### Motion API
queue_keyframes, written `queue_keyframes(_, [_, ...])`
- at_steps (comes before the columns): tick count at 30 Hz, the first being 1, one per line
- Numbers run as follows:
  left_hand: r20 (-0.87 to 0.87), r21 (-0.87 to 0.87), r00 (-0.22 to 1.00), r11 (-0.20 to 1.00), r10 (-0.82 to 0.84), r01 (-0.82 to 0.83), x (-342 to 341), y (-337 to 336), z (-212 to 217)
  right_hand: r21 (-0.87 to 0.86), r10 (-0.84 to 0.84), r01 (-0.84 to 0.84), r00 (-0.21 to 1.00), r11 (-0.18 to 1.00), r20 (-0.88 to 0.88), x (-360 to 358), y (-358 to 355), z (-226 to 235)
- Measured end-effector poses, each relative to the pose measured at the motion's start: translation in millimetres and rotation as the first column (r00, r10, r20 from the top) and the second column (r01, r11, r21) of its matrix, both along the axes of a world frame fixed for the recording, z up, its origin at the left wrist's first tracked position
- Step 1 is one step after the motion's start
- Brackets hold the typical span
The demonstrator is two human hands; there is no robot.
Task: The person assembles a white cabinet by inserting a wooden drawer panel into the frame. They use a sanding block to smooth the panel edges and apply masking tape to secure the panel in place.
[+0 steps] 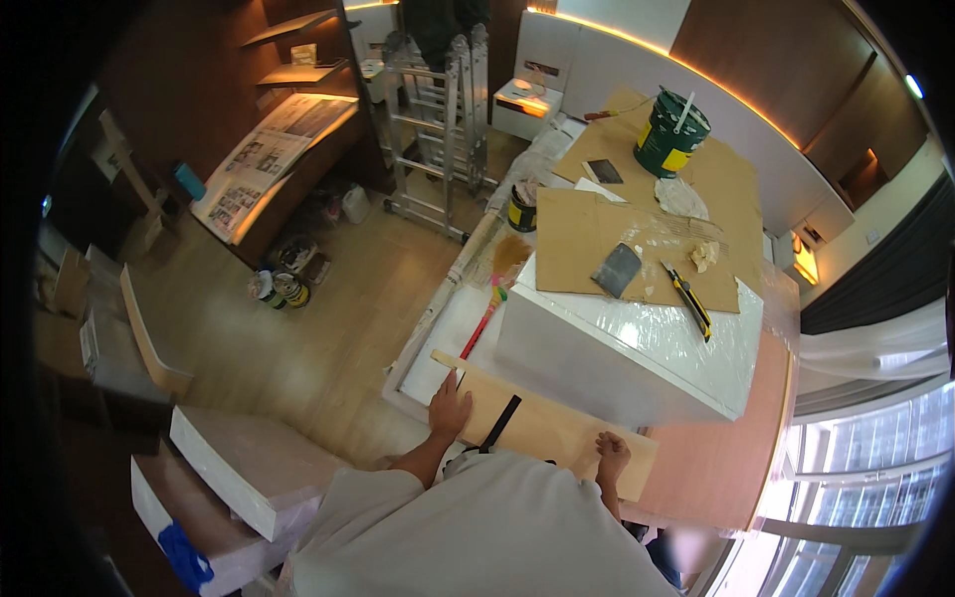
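Note:
Across the front of my body lies a long pale wooden board [552,423]. My left hand [451,408] rests at its left end, fingers stretched out along the wood. Over the board's right part is my right hand [613,456], its fingers curled together; what they hold, if anything, is too small to make out. A narrow black strip [499,423] sticks out over the board between my hands. Just beyond the left hand, a brush with a red handle [481,330] lies on a white surface. A white plastic-wrapped box [617,343] stands beyond the board.
On the box are cardboard [567,239], a dark scraper blade [617,270] and a yellow-black utility knife [688,300]. A green bucket [672,139] and a phone [603,172] lie farther back. Left are an aluminium ladder [423,124], paint cans [290,289] and wrapped panels [234,468].

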State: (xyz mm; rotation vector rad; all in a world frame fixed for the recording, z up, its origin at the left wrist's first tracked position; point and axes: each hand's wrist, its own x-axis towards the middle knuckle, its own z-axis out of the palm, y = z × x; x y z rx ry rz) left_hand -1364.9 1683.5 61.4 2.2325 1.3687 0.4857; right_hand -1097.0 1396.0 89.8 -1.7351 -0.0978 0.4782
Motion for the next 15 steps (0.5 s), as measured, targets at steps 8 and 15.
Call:
queue_keyframes(8, [0.197,-0.055,0.863,0.884,0.465,-0.464,-18,-32,-20,0.026,0.191,-0.189,0.978,0.982,-0.083,21,-18,-12])
queue_keyframes(15, [-0.141,-0.189,0.666,0.641,0.732,-0.744,-127,-180,-62,0.034,0.415,-0.414,0.906,0.910,-0.079,28,-36,-33])
